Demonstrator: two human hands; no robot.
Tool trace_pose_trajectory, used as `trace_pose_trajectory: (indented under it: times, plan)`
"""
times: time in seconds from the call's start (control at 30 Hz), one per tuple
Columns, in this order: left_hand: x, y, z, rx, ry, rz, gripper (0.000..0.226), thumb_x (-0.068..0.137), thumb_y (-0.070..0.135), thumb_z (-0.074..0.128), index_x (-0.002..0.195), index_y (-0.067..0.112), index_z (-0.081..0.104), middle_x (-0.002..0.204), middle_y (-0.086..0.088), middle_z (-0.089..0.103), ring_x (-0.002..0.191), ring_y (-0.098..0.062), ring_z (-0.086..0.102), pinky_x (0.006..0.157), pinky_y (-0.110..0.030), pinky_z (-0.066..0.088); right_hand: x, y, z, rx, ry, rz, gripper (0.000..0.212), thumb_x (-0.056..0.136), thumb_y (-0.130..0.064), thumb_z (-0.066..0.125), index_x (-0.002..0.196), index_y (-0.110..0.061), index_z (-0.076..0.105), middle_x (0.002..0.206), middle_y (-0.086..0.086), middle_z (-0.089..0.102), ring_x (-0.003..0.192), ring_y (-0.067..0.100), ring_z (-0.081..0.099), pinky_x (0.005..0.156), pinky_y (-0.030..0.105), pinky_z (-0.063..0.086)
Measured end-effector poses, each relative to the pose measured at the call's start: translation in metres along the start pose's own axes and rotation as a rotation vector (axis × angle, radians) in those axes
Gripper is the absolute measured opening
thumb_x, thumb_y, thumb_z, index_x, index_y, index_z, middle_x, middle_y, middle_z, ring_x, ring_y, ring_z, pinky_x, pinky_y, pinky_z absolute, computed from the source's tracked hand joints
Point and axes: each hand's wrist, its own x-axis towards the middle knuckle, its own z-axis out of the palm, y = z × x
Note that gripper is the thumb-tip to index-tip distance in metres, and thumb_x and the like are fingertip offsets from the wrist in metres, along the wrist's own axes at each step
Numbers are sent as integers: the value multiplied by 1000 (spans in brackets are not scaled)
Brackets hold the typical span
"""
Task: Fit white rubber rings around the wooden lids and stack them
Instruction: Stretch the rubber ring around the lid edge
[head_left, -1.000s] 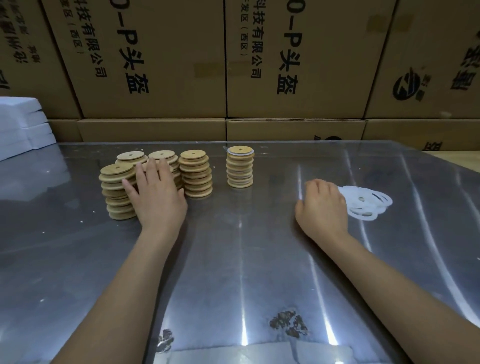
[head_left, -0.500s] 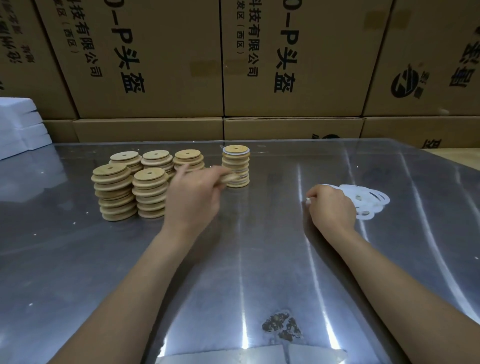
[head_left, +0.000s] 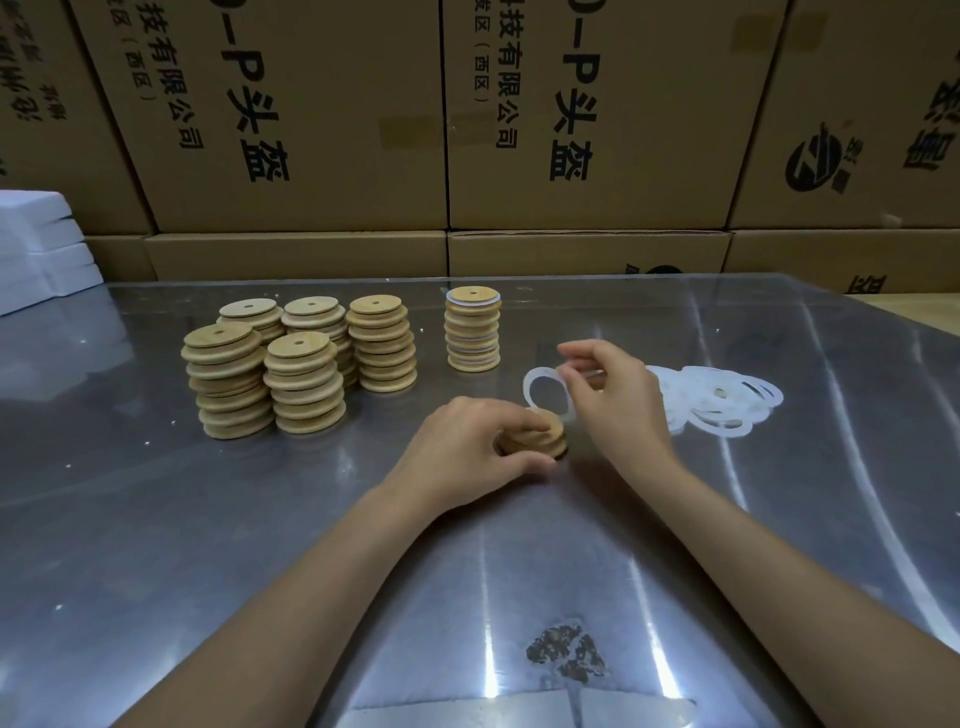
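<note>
Head view, looking down on a shiny metal table (head_left: 156, 519), with a wall of printed cardboard boxes (head_left: 311, 119) along its far edge and a stack of white slabs (head_left: 36, 249) at the far left. On the far left half of the table stand five plain stacks of wooden lids (head_left: 301, 358), close together in two rows. Just to their right, a little apart, stands a separate stack of ringed lids (head_left: 472, 335), with white edges showing between the discs. At the right, a loose pile of white rubber rings (head_left: 722, 405) lies flat on the metal. Near the middle, the left hand (head_left: 467, 452) curls its fingers and thumb round a short stack of wooden lids (head_left: 540, 439) resting on the table, fingertips on top and thumb at the near edge. Just beside it, the right hand (head_left: 618, 400) pinches a single white ring (head_left: 545, 392) between thumb and fingertips, the other fingers curled. The ring hangs tilted just beyond the held lids, its lower edge at their far rim; whether it touches them is unclear.
</note>
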Motion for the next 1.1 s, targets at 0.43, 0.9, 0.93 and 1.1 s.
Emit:
trace_pose_trajectory:
  times: [0.43,0.9,0.93,1.1]
  plan:
    - [0,-23,5,-210,-66,-230,76,58,56,80,120,29,46,122,11,57,115,-6,53,93,-28,46,-14,-20,-7,-203,-336,-303,23,77,-22,62,95,-36,66,71,-22,62,66,4,58,67,34,52]
    - [-1,-18,5,-240,-64,-170,76,70,41,80,134,27,43,119,11,62,112,-1,55,82,-6,38,-7,4,-2,-273,-527,88,33,83,-52,61,99,-23,66,96,-2,67,99,18,57,81,34,48]
    - [-1,-17,5,-246,-57,-164,75,69,40,81,133,27,44,118,11,62,111,-1,56,83,-6,39,-7,4,-1,-241,-529,100,30,83,-50,62,98,-24,64,95,-1,66,97,18,58,80,34,49]
    - [0,-14,4,-279,-22,-115,79,67,30,85,134,22,45,120,7,60,110,-4,57,93,-19,46,-6,3,0,-37,-490,143,22,83,-36,69,95,-21,59,96,-5,66,93,13,62,82,34,52]
